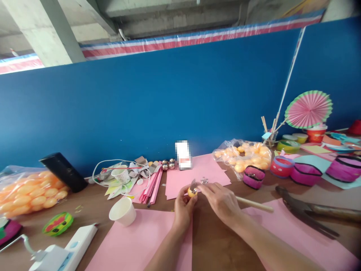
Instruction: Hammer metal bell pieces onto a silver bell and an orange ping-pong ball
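Observation:
Between the fingers of my left hand [183, 210] is a small orange ball [192, 192] with silvery bits on its top. My right hand [221, 201] is just right of it, its fingers closed round a wooden stick [255, 204] whose pale end sticks out to the right. A small grey blade-like piece [193, 184] shows at the ball, near my right fingertips. Behind my hands, a little silvery pile [204, 180] lies on pink paper [180, 184].
A white cup [123, 212] and a power strip [80, 246] stand left. Bags of orange balls [36, 194] lie at far left and back right [248, 154]. A hammer-like tool [304, 214] and purple pouches [306, 174] are right. A blue partition [169, 94] rises behind.

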Available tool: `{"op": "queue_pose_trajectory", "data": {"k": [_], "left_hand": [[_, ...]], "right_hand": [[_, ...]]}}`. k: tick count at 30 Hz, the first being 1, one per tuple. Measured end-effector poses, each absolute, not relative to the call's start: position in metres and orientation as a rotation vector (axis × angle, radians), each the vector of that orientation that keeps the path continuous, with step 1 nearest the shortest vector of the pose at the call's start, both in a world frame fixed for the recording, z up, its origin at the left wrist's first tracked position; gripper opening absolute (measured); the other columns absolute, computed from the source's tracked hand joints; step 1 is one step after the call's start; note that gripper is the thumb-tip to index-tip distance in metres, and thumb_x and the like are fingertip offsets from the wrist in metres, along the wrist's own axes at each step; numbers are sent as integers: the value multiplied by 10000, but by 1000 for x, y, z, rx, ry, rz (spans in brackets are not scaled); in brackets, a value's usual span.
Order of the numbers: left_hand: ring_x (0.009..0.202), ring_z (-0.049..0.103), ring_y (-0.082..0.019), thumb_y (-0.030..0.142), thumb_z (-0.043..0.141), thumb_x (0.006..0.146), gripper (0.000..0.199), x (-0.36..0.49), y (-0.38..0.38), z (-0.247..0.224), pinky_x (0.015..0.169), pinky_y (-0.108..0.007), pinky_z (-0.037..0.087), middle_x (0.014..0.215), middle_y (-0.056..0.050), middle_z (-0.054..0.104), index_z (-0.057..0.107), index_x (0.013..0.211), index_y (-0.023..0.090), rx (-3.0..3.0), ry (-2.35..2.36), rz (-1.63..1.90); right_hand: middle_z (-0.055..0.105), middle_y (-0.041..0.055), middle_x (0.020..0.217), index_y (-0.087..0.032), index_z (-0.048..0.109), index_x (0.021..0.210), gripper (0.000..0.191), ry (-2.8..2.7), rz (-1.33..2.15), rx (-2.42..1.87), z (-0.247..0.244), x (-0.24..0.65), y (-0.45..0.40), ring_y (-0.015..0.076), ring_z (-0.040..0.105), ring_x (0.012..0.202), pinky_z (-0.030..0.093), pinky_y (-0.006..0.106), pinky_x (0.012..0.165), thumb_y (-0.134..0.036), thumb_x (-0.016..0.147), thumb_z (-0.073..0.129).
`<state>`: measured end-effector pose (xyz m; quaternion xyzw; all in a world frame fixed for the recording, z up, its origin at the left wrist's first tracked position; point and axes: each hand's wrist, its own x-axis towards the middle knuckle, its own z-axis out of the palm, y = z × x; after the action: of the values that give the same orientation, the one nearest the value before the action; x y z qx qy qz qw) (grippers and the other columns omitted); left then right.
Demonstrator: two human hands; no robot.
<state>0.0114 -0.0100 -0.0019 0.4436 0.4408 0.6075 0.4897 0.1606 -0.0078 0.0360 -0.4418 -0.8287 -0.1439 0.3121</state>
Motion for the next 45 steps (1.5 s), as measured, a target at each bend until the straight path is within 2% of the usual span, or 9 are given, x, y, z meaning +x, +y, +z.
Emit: {"op": "queue_pose_trajectory", "data": {"k": [5,9,13,18,25,29,32,35,45], "left_hand": [[690,576,-121,287,673,632,485,11,-8,-4,662,-249,462,835,-46,632,522,1078,171,1042,1163,1454],[702,584,-133,293,689,611,508,9,-6,-4,672,-263,479,842,-59,635,525,1072,154,1058,1208,1435],[723,595,-147,295,693,602,488,10,-7,-3,678,-285,497,915,-73,629,542,1046,159,1057,1223,1452],[750,604,-148,291,691,612,470,10,-9,-1,678,-273,499,973,-76,620,554,1047,176,1062,1181,1464],[734,606,-156,291,705,582,476,14,-6,-6,649,-281,508,931,-75,634,563,1020,172,1035,1239,1523],[735,605,-155,281,693,595,463,14,-6,-5,666,-293,513,934,-74,632,558,1024,171,1055,1229,1496],[740,608,-156,273,693,597,463,13,-7,-4,669,-289,509,921,-71,637,560,1028,173,1064,1234,1473],[729,610,-157,274,702,579,467,14,-6,-4,651,-281,504,910,-67,643,570,1015,174,1050,1252,1517],[713,596,-148,288,683,604,461,12,-7,-3,661,-279,496,895,-64,636,558,1031,169,1089,1246,1464]], "right_hand": [[619,24,856,-261,468,1189,323,-2066,-408,-1320,36,173,6,149,532,814,356,237,690,-199,880,398],[600,49,879,-237,546,1067,244,-1974,-420,-1569,31,195,27,177,517,833,351,256,655,-221,856,423],[582,65,852,-231,579,976,223,-1996,-396,-1764,19,211,42,206,503,853,349,265,621,-156,814,445],[562,107,833,-200,577,999,299,-2008,-426,-1851,11,212,46,236,494,886,365,275,609,-71,769,436],[557,134,840,-167,580,973,284,-1962,-451,-1916,14,210,45,253,499,851,383,313,621,-43,778,414],[559,107,917,-186,571,1001,262,-2033,-466,-1719,19,205,43,240,476,885,370,355,740,-93,786,453],[547,74,988,-205,589,949,202,-2144,-411,-1470,21,196,40,215,446,941,353,333,801,-141,791,480],[546,62,994,-205,617,864,156,-2193,-378,-1353,19,187,40,199,424,973,342,326,829,-162,806,479],[550,57,978,-187,618,791,128,-2254,-286,-1311,16,185,42,198,407,972,327,337,844,-151,792,495]]}}
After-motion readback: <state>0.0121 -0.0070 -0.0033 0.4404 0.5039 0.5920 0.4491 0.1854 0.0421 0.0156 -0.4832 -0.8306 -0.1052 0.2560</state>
